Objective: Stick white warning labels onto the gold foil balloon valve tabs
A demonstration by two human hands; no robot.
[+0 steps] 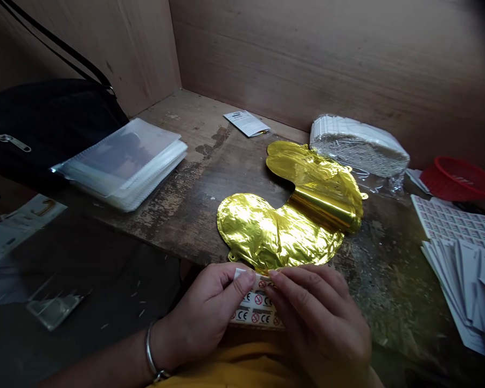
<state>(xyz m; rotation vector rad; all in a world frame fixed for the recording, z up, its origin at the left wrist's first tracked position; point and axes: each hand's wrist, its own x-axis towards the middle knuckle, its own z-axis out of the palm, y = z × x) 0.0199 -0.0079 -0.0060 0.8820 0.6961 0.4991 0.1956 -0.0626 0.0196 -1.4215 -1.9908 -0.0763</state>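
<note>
I'm watching the left hand pinching a sticker sheet above the lap, seemingly steadying it; the right hand, fingertips together, is pinching its top edge, gold foil lying just beyond.

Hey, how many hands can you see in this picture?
2. The left hand, with a bracelet on its wrist, grips the left side of a sticker sheet; the right hand pinches the sheet's upper edge, toward its right. Some fingers are partly hidden.
</note>
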